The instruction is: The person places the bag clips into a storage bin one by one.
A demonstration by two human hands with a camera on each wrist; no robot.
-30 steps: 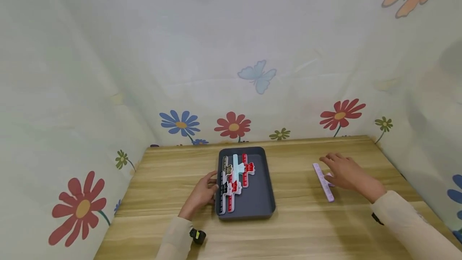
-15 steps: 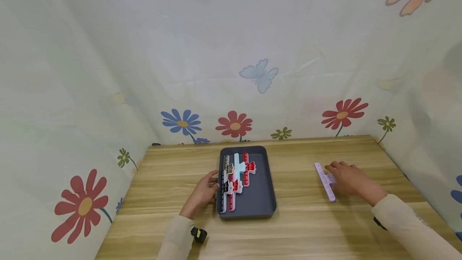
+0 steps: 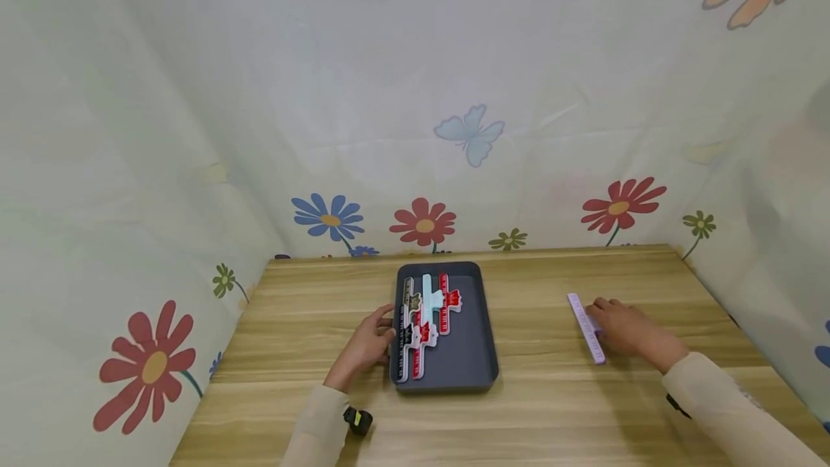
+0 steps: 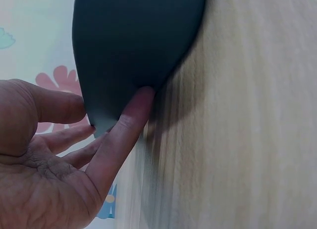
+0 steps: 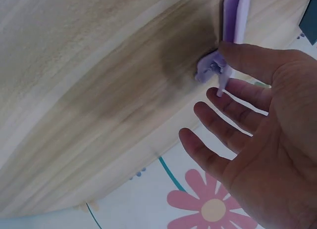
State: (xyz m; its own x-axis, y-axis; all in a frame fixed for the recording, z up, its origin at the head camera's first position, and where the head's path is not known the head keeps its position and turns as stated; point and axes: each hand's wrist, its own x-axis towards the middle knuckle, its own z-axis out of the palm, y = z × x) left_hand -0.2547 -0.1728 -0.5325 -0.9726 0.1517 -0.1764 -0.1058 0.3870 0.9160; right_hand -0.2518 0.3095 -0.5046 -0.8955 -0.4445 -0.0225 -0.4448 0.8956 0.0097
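Observation:
A dark grey tray (image 3: 462, 370) lies on the table, holding several long ruler-edged clips: a black clip (image 3: 400, 362), a dark brown one, a light blue clip (image 3: 426, 290) and red clips. My left hand (image 3: 366, 346) is at the tray's left side; in the left wrist view its extended fingertips touch the outer wall (image 4: 133, 46). To the right of the tray lies a light purple clip (image 3: 586, 330). My right hand (image 3: 627, 328) pinches its handle end between thumb and index finger in the right wrist view, with the other fingers loosely spread.
The wooden table (image 3: 525, 424) meets a pale curtain (image 3: 363, 92) printed with flowers and butterflies at the back and sides. A stretch of bare wood lies between the tray and the purple clip.
My right hand has lowered from above the purple clip and closed its thumb and index finger on the handle. The left hand stays against the tray; the head view has shifted slightly.

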